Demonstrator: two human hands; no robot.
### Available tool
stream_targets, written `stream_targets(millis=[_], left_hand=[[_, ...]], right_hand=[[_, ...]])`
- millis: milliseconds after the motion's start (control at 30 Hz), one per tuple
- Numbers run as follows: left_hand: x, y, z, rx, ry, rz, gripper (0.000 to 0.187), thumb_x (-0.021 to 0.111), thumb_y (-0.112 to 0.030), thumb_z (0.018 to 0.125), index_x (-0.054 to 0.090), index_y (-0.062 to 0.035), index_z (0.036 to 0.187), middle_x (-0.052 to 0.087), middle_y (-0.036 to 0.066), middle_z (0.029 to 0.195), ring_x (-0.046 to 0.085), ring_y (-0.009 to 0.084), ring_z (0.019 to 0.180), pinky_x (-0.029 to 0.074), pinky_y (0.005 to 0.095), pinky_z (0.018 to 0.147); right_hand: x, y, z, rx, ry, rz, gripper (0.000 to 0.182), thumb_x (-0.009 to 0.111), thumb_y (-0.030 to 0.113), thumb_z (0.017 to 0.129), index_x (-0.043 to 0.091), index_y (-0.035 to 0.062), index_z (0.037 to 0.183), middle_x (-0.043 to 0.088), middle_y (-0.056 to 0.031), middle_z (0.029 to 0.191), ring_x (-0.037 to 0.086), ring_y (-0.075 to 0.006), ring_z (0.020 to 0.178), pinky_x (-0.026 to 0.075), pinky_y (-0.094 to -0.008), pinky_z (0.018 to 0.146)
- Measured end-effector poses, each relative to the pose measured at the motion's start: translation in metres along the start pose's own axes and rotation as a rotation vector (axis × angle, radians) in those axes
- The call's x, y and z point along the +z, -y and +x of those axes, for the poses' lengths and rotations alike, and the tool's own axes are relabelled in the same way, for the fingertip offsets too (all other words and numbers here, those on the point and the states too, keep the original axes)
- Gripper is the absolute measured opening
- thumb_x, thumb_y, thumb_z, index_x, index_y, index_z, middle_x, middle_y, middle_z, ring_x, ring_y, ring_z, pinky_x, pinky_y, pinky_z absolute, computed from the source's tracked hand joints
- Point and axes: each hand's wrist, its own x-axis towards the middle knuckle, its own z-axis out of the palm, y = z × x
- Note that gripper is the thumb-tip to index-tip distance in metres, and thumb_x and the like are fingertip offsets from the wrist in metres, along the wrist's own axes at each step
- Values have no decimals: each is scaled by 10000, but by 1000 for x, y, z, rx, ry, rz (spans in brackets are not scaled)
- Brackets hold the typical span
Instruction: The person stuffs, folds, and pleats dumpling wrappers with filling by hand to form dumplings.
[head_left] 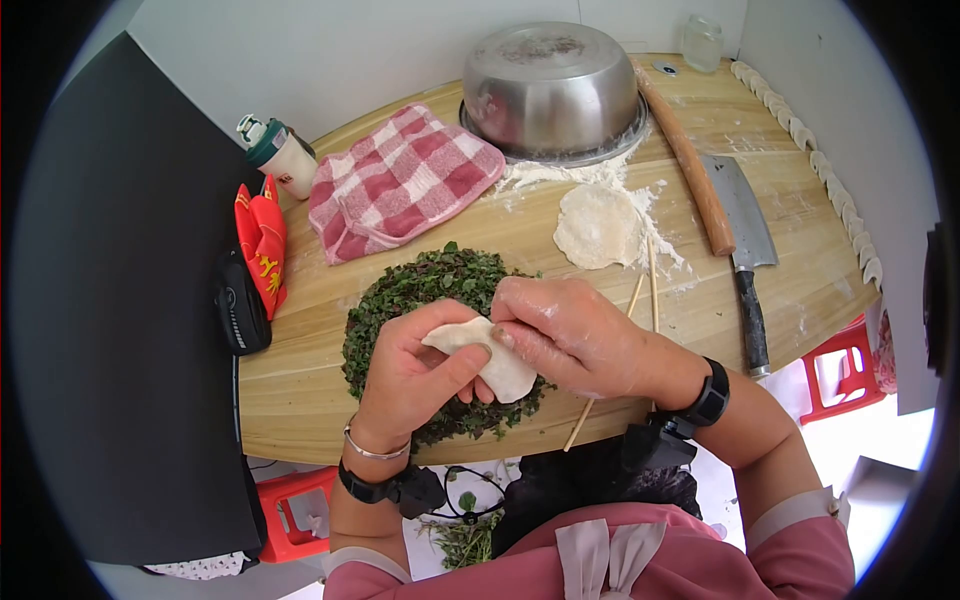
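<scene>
A folded piece of white dough, a dumpling [510,372], is held up over a heap of chopped dark green leaves [400,295]. My left hand [420,365] supports it from the left, thumb across its front and fingers behind. At its upper right edge, my right hand [580,335] is closed in a pinch, with flour on the fingers. What filling is inside the dough cannot be seen. A pair of chopsticks [579,424] lies partly beneath my right hand. Beyond them a flat round dough wrapper [597,227] rests on scattered flour.
An upturned metal basin [555,95] stands at the back, beside a checked cloth [410,180] and a bottle [288,165]. To the right lie a rolling pin [690,160] and a cleaver [742,215]. Several shaped dumplings [818,165] line the right edge. Red stools [840,372] stand below.
</scene>
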Motion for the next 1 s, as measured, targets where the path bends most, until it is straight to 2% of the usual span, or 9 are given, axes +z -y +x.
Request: stream_targets(millis=[67,133,333,467,667,767,833,900,1000], left_hand=[[-3,3,2,-20,24,33,136,642,-56,869,607,12,982,638,55,814,598,83,593,442,177,506],[-6,7,7,201,87,264,118,674,-42,838,638,19,932,638,44,807,577,67,587,433,186,514],[-1,1,-1,15,-44,146,112,682,-19,822,655,20,923,629,21,738,560,44,576,431,187,510],[2,-4,0,1,-86,144,107,678,-21,827,653,22,922,628,16,720,565,41,581,438,187,510],[1,-3,0,-49,29,104,132,674,-28,833,654,33,948,645,23,738,578,48,575,441,189,498],[-1,-3,0,-49,74,211,134,667,-22,836,654,35,957,651,32,756,583,54,571,442,192,496],[-1,-4,-1,-51,25,204,128,661,-18,839,653,36,954,651,37,760,590,59,578,452,197,498],[1,-3,0,-27,-14,150,126,661,-18,839,652,37,952,650,38,753,595,63,581,458,199,499],[4,-1,0,8,-65,65,123,659,-18,841,649,39,949,647,40,741,604,70,586,466,200,500]], right_hand=[[-1,3,0,5,13,-25,156,510,146,922,498,19,833,493,-148,724,508,-351,660,412,-390,601],[-3,6,1,7,27,-51,151,516,139,918,498,19,828,494,-147,719,510,-356,662,414,-391,601],[-13,3,2,91,106,103,166,518,140,917,497,14,812,481,-144,696,501,-358,635,404,-392,587],[-8,0,2,26,69,-9,150,528,133,909,498,16,820,487,-144,708,514,-360,648,404,-395,584],[-7,3,1,-25,65,-49,139,531,130,906,502,16,830,485,-152,717,514,-367,653,403,-409,581],[-10,2,1,21,105,-20,158,521,146,915,505,12,832,478,-155,717,504,-366,647,399,-407,580],[-13,2,2,72,148,1,172,516,158,921,505,10,832,475,-155,718,499,-363,644,397,-404,580],[-15,6,4,111,120,-52,218,510,216,926,507,10,854,544,-184,778,546,-400,741,428,-437,624],[-11,3,3,70,66,-26,217,513,215,927,511,14,846,539,-184,767,542,-400,740,426,-436,626]])
